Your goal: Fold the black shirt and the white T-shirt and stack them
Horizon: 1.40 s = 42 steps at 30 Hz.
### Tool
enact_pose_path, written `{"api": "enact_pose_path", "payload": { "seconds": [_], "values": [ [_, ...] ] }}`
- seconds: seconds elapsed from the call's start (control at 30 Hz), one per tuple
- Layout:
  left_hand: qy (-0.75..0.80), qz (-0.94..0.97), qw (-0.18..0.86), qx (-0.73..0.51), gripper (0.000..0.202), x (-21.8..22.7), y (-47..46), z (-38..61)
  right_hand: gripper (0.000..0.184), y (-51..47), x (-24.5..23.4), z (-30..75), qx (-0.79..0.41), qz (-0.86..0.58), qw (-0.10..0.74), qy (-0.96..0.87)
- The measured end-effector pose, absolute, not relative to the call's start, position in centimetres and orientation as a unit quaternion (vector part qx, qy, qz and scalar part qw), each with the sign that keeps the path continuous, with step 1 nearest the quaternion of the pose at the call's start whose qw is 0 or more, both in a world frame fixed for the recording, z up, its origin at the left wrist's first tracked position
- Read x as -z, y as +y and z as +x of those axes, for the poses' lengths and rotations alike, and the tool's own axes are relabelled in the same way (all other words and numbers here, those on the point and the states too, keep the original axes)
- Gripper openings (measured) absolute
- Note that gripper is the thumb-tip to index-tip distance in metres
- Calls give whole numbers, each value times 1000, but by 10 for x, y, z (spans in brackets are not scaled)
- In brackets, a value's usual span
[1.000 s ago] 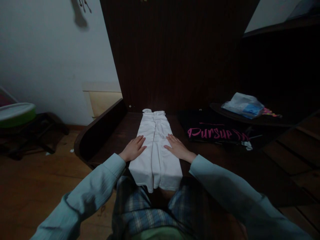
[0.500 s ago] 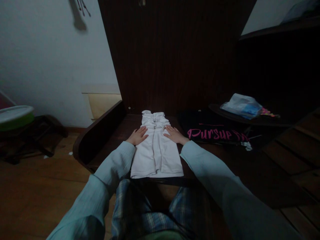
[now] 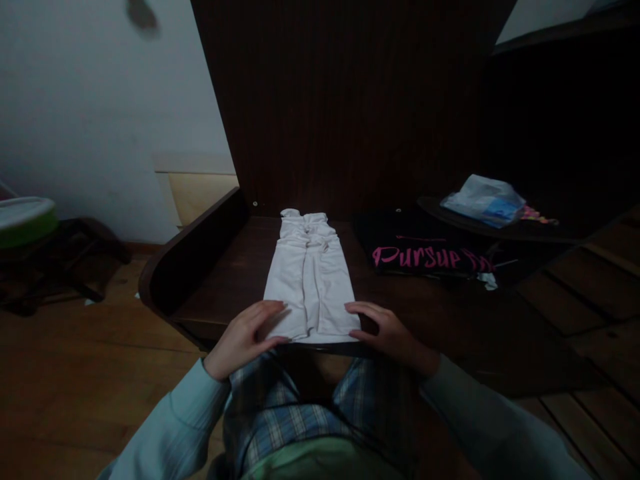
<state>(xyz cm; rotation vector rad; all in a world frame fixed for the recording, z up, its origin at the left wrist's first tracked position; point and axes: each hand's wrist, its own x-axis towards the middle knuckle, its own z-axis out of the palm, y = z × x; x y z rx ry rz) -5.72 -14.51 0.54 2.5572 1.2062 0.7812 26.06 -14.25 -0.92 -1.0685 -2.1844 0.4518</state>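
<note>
A white garment [image 3: 313, 280], folded into a long strip, lies on a dark wooden surface; its near end reaches the front edge and its far end is bunched up. At the near left corner is my left hand [image 3: 253, 333], fingers over the cloth and thumb along the hem, with a gap between them. My right hand [image 3: 393, 333] is at the near right corner in a mirrored pose, fingertips and thumb apart at the cloth's side edge. Neither hand is visibly pinching the fabric.
Right of the garment lies a folded black cloth with pink lettering [image 3: 425, 260]. Behind it a plastic bag [image 3: 485, 200] sits on a dark curved shelf. A raised wooden side panel [image 3: 190, 247] borders the left. A green-and-white round container [image 3: 27, 220] stands on a stool farther left.
Both hands have moved from flat on the middle of the garment back to its near corners, fingers now curved. The view has tilted slightly downward.
</note>
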Motion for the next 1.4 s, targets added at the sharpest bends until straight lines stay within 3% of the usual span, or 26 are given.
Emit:
{"api": "enact_pose_path", "payload": {
  "seconds": [0.23,0.4,0.8,1.17,1.3,1.4],
  "values": [
    [417,849,89,-311,22,19,-159,-50,17,-153,18,248,-109,-375,378,-839],
    [405,864,70,-291,29,19,-162,-55,17,-151,15,254,-72,-408,383,-825],
    [428,853,42,-295,27,21,-170,-63,14,-155,21,257,-58,-405,377,-831],
    [476,795,50,-373,13,18,-168,-48,31,-155,-2,206,-96,-333,348,-871],
    [488,779,47,-392,13,17,-167,-45,36,-143,-2,182,-96,-333,291,-892],
    [493,772,42,-399,13,19,-167,-45,25,-134,2,171,-75,-338,245,-905]
  ]
}}
